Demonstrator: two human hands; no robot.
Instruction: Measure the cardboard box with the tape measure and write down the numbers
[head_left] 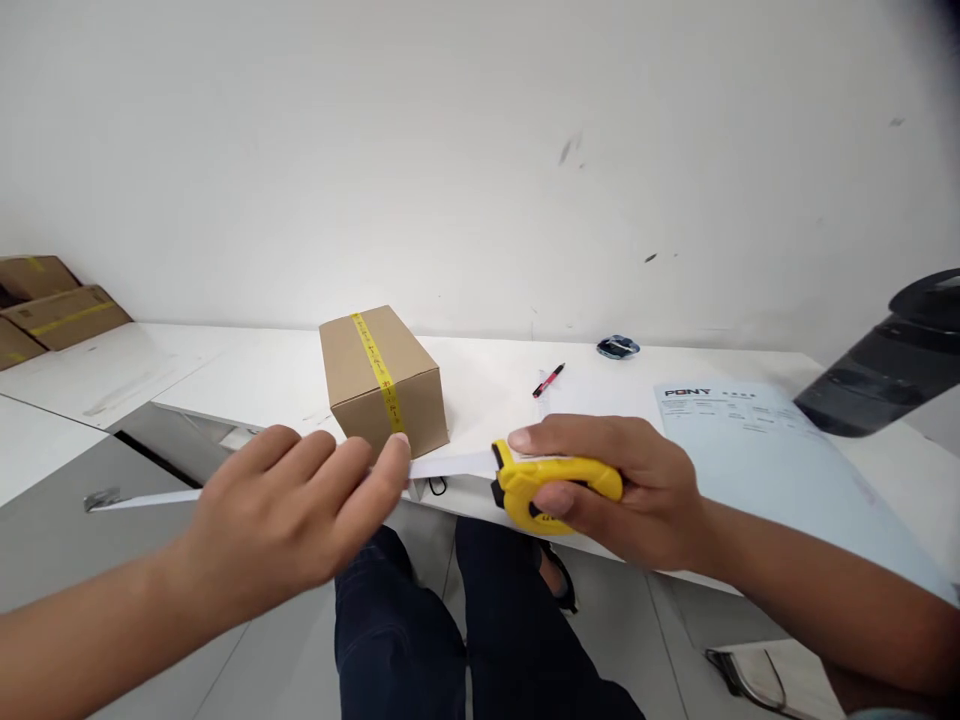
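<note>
My right hand [637, 485] is closed around the yellow case of a tape measure [559, 490]. Its white blade [457, 464] runs out to the left, through my left hand [300, 500], whose fingers are wrapped over it. The blade's metal end hook [101, 499] sticks out past my left hand, at the far left. Just beyond my hands a brown cardboard box [382, 375], sealed with yellow printed tape, stands on the white table [487, 375]. Neither hand visibly touches the box.
A red and black pen [548, 380] and a dark blue patterned item [618, 347] lie near the wall. At right are a pale blue printed sheet [765, 450] and a tilted dark container [885, 365]. More cardboard boxes [67, 312] sit far left. A bag [776, 680] is below right.
</note>
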